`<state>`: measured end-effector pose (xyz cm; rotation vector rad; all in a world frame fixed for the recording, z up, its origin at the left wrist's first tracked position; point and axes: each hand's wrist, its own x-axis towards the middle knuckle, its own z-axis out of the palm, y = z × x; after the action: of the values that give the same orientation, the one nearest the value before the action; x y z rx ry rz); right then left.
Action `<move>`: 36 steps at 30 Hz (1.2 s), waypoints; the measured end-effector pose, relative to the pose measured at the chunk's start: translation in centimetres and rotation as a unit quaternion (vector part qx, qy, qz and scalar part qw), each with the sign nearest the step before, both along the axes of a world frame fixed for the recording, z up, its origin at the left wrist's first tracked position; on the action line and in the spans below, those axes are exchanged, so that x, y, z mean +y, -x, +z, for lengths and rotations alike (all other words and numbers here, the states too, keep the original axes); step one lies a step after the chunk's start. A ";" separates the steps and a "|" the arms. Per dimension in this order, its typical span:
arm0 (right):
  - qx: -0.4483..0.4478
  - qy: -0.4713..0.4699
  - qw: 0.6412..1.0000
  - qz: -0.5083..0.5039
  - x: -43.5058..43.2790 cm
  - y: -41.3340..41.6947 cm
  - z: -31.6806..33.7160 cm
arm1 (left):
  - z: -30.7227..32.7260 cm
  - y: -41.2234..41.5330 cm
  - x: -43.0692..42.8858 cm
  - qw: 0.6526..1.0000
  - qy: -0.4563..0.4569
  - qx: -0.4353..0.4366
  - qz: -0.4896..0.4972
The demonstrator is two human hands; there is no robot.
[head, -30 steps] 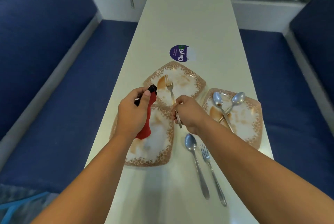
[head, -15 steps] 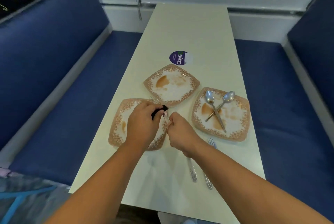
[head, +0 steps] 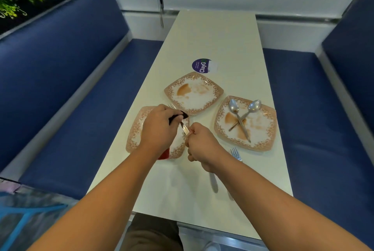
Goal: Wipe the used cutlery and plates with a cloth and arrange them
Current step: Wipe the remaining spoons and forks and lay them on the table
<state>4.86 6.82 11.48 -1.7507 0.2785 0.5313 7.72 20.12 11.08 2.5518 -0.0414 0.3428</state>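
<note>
Head view shows us the fork (head: 183,124) we are wiping, held above the near-left plate (head: 135,135): our right hand (head: 202,145) is closed in a fist around its handle, and our left hand (head: 159,129) is closed around the cloth (head: 179,117), pinching it over the fork's upper shaft, with the tines poking out just past the left knuckles. The cloth looks dark where it bunches at our left fingertips, and a red end of it (head: 164,154) hangs out below the left wrist over that plate's near edge. Taking the near-left plate as our landmark, a second stained plate (head: 194,92) sits just beyond it and slightly to the right, their rims close or touching; we cannot tell which. Well to the right of the landmark lies a third plate (head: 245,123), with brown smears and two spoons (head: 240,119) crossed on it, bowls pointing away from us. Nearer to us and to the right of the landmark, partly hidden under our right forearm, another fork (head: 235,154) rests on the table (head: 212,34), and a utensil handle (head: 213,182) lies beside it; what that handle belongs to is covered. Farther beyond the landmark, past the second plate, a round purple sticker (head: 201,65) is on the tabletop. Blue benches (head: 81,80) flank the table on both sides.
</note>
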 end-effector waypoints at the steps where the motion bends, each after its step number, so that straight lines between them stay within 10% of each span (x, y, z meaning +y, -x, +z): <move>1: 0.003 0.003 1.000 0.000 0.0 0.0 -0.1 | 0.1 -0.1 0.2 1.000 -0.010 0.001 0.008; 21: -0.011 -0.054 0.998 -0.019 -1.8 0.7 0.5 | 1.2 1.4 -1.1 0.995 0.021 0.013 -0.098; 27: -0.008 -0.058 0.998 -0.010 -1.3 1.8 0.8 | 2.1 -0.2 0.3 0.999 -0.032 -0.020 0.000; 32: -0.013 -0.062 0.996 -0.068 -1.8 1.8 1.0 | 2.6 0.4 -0.2 0.965 0.244 0.021 0.098; 36: -0.030 -0.049 0.994 -0.094 -2.6 1.4 0.2 | 2.1 0.8 0.1 0.831 0.510 0.208 0.080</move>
<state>3.49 4.18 11.70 -1.6231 0.3638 0.3495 6.87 20.18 13.20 1.4986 0.4143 -0.1364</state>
